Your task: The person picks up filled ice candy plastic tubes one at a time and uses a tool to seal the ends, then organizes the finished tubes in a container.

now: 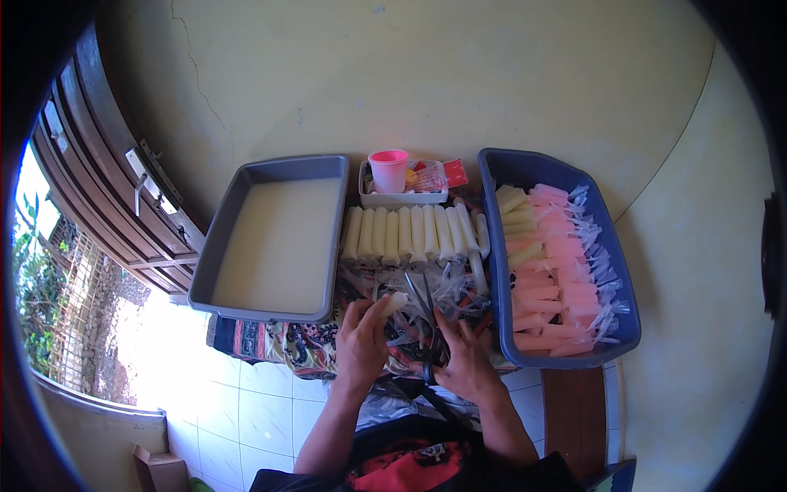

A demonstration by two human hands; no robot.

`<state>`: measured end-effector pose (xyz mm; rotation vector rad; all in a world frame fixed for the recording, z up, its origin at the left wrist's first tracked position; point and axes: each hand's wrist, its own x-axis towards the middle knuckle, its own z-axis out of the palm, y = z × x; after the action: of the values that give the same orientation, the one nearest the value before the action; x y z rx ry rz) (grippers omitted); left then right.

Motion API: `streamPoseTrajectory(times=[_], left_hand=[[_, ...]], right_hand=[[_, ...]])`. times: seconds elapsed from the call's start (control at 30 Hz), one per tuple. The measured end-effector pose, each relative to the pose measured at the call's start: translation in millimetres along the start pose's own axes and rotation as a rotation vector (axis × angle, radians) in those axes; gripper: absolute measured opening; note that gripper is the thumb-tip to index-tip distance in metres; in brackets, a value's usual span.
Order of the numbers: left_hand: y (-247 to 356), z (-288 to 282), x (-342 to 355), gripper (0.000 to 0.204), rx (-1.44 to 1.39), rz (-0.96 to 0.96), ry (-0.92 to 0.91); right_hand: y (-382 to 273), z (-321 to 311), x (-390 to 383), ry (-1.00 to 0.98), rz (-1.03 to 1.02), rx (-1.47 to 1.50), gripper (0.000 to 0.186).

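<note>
Pinching a white tube (395, 303) in the nearly closed left hand (361, 343), gripping scissors (430, 316) in the curled right hand (466, 361) — holding the tube just left of the parted blades, with long axis slanting far and right — nearest the left fingertips.

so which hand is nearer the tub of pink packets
Right. The right hand, holding scissors, is just left of the tub of pink packets; the left hand, holding a white packet, is farther to the left of it.
</note>
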<state>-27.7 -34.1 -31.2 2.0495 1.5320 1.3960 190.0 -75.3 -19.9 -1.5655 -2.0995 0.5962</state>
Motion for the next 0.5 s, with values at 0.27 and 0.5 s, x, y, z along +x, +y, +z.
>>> streamPoseTrajectory(times=[0.27, 0.5], left_hand=[[10, 2, 2, 0.043, -0.069, -0.022, 0.006], [13, 4, 2, 0.048, -0.099, -0.072, -0.006]], right_hand=[[-12, 2, 11, 0.032, 0.138, -0.18, 0.088], [1, 15, 21, 0.066, 0.132, -0.278, 0.084]])
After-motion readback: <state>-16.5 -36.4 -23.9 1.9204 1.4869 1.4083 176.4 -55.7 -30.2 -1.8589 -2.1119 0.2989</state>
